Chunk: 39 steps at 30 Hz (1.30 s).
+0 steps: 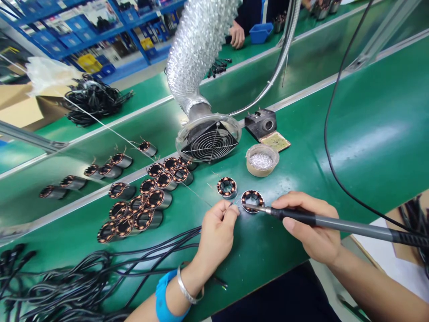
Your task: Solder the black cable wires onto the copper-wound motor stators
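My right hand (311,223) grips a soldering iron (348,228) by its dark grip. The iron's metal tip reaches across a motor stator (252,201) with copper windings; whether it touches is hard to tell. Beside it, my left hand (217,232) is closed in a pinch near the iron's tip. A thin pale strand of solder wire (134,145) runs down from the upper left to these fingers. Fine wire ends show at the fingertips, too small to make out. A second stator (227,187) stands just behind the first.
Several stators (147,201) stand in rows at left. Black cables (83,281) lie at front left. A fume extractor (209,138) hangs at centre, near a tub of metallic bits (262,160) and an iron stand (261,124). The iron's cord (326,120) loops right. A co-worker's hand (237,35) shows behind.
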Tool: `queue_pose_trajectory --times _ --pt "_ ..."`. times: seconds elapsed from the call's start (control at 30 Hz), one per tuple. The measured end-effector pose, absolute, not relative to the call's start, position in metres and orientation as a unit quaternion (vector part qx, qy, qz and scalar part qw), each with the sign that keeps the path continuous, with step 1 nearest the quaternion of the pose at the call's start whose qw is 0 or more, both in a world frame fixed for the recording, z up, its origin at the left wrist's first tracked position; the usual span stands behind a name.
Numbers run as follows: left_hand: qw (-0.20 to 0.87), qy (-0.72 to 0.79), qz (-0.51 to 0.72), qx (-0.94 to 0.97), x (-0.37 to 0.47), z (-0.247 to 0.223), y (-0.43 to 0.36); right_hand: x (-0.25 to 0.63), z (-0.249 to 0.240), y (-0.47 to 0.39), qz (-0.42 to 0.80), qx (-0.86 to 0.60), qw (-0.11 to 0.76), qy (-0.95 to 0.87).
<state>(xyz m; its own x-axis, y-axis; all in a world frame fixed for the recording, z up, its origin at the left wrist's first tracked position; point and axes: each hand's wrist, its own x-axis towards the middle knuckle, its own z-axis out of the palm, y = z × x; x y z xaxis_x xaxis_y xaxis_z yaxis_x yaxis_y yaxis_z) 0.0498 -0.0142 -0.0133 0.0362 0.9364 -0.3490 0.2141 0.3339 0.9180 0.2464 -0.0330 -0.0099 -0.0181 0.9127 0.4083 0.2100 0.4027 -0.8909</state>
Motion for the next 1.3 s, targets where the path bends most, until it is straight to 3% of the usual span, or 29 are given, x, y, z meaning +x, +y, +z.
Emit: queue_pose_trajectory --times 0.73,1.3 --pt "0.514 0.618 0.306 0.509 0.050 -0.009 -0.015 0.234 0.002 -0.037 0.242 -0.383 0.544 -0.706" --pt "0.518 0.620 0.308 0.502 0.050 -0.009 -0.014 0.239 0.008 -0.035 0.249 -0.378 0.550 -0.702"
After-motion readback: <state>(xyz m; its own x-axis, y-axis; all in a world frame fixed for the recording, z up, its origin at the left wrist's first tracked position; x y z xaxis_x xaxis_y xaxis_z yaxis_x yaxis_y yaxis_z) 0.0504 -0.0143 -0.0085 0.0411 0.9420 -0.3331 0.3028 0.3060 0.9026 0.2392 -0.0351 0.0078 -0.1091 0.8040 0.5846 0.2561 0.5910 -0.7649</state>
